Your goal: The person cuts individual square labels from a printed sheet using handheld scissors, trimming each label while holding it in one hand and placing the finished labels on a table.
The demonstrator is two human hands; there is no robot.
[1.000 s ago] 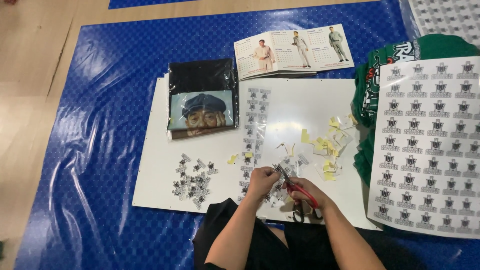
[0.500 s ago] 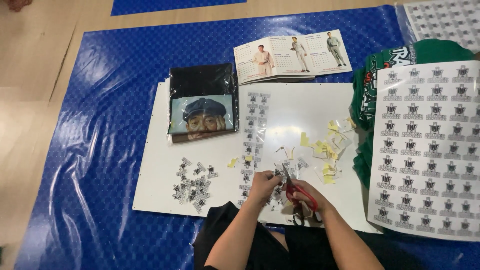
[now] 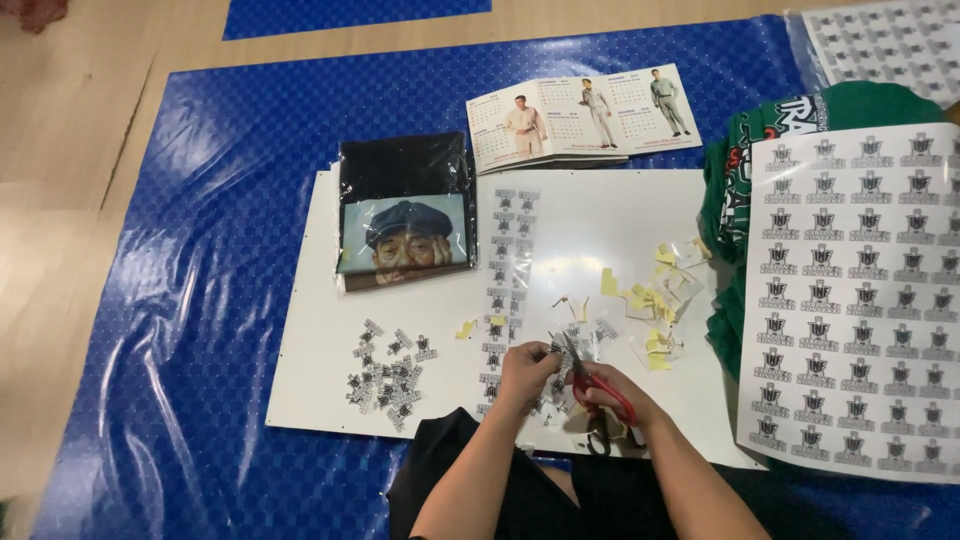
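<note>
My right hand (image 3: 612,392) grips red-handled scissors (image 3: 590,385), blades pointing up and left. My left hand (image 3: 527,371) pinches a small strip of printed stickers (image 3: 556,362) right at the blades. Both hands hover over the near edge of a white board (image 3: 590,215). A long strip of uncut stickers (image 3: 505,265) lies up the middle of the board. A pile of cut sticker pieces (image 3: 388,373) sits to the left of my hands. Yellow paper scraps (image 3: 650,298) are scattered to the right.
A bagged black garment with a printed portrait (image 3: 405,215) lies on the board's far left. An open calendar booklet (image 3: 583,115) rests behind it. A large sticker sheet (image 3: 860,300) covers green fabric (image 3: 745,175) at right. Blue plastic sheeting (image 3: 200,250) covers the wooden floor.
My hands stay in the same spot with only small shifts of the scissors and the sticker strip. The camera view has drifted slightly.
</note>
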